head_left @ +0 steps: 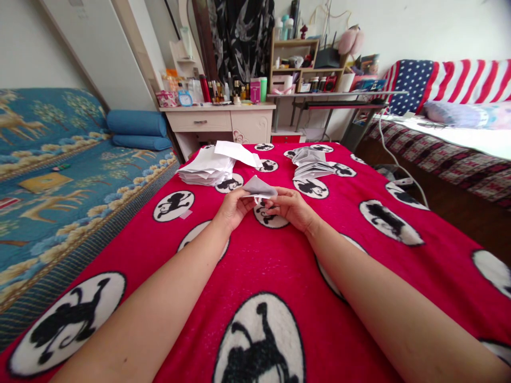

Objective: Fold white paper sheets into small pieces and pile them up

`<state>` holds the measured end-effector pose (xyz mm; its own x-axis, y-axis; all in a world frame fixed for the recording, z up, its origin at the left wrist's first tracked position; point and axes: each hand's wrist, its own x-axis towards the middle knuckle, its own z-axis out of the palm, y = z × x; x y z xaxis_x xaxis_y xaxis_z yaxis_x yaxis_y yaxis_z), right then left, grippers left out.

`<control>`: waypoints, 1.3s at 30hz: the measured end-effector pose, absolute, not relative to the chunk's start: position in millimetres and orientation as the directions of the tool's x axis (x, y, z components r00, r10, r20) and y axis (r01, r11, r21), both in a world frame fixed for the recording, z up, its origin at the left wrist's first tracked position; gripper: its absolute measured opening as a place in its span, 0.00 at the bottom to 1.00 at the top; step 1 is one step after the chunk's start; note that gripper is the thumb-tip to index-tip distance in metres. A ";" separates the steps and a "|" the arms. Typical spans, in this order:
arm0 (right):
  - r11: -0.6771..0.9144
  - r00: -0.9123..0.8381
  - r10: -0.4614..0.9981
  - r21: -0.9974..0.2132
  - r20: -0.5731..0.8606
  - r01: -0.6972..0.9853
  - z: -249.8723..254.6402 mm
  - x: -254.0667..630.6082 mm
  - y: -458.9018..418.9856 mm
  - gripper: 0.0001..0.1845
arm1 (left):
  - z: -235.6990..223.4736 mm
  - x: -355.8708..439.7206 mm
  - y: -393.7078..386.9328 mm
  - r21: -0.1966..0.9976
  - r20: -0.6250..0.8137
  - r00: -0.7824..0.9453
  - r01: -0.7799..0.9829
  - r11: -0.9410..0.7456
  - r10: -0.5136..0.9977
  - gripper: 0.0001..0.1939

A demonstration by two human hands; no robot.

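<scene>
A small folded sheet of paper (259, 186) is held up between both hands over the red cloth. My left hand (233, 209) pinches its left edge, and my right hand (293, 207) grips the right edge with bent fingers. Beyond the left hand lies a thick stack of white paper (207, 169), with a loose sheet (235, 152) slanting over its top. Past the right hand sits a pile of folded grey-white papers (313, 163). Part of the folded paper's underside is hidden by my fingers.
Red cloth (263, 266) with black-and-white oval figures covers the table. A small pale scrap (185, 214) lies at left. A blue-covered sofa (80, 175) runs along the left, a cluttered dresser (223, 119) stands behind, and a bed (459, 138) is at right with a white cable (395, 157) nearby.
</scene>
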<state>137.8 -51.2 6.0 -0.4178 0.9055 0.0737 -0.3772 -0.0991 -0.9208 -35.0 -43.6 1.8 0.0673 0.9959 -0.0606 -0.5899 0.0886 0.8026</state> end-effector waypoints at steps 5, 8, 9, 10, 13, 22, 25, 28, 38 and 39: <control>-0.018 -0.315 0.945 -0.951 0.085 -0.309 2.5 132.5 -51.7 0.18 | 10.0 -34.9 -47.1 0.738 -0.141 0.045 -0.661 0.135 0.989 0.07; 0.024 -0.208 0.975 -0.960 0.084 -0.278 0.4 130.9 -50.8 0.20 | 9.8 -32.3 -49.9 0.791 -0.108 0.105 -0.593 0.150 0.989 0.17; 0.043 -0.182 0.979 -0.965 0.092 -0.258 0.0 130.7 -50.7 0.21 | 8.3 -31.5 -50.2 0.830 -0.076 0.107 -0.544 0.123 0.991 0.20; 0.063 -0.165 0.981 -0.970 0.104 -0.233 -0.2 130.5 -50.9 0.21 | 6.4 -30.9 -50.3 0.874 -0.032 0.093 -0.480 0.073 0.995 0.21; 0.105 -0.145 0.981 -0.981 0.130 -0.165 0.4 130.1 -52.2 0.22 | 0.4 -29.8 -49.6 0.955 0.131 -0.017 -0.267 -0.131 0.991 0.20; 0.155 -0.073 0.984 -0.985 0.161 -0.081 5.4 130.0 -54.8 0.18 | -1.4 -28.3 -52.2 0.980 0.191 0.038 -0.060 -0.188 0.981 0.18; 0.152 -0.117 0.979 -0.978 0.169 -0.143 3.9 130.2 -54.7 0.17 | -0.7 -27.5 -53.1 0.978 0.202 0.049 -0.064 -0.198 0.978 0.18; 0.146 -0.136 0.976 -0.974 0.170 -0.175 1.6 130.9 -54.1 0.16 | -0.8 -26.8 -53.0 0.973 0.209 0.041 -0.105 -0.204 0.977 0.18; 0.462 -0.094 0.885 -0.843 0.455 0.276 -4.8 127.6 -50.1 0.31 | -9.2 -23.3 -50.4 0.968 0.219 -0.094 -0.102 -0.229 0.971 0.15; 0.484 -0.093 0.871 -0.806 0.483 0.341 -5.2 126.5 -50.8 0.31 | -9.8 -22.9 -50.2 0.969 0.222 -0.099 -0.092 -0.231 0.970 0.14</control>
<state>126.5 -50.8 -5.2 -0.0933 0.8706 0.4830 0.3409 0.4837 -0.8061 -22.9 -50.2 -9.8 -0.0994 0.9700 0.2217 -0.0918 -0.2308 0.9687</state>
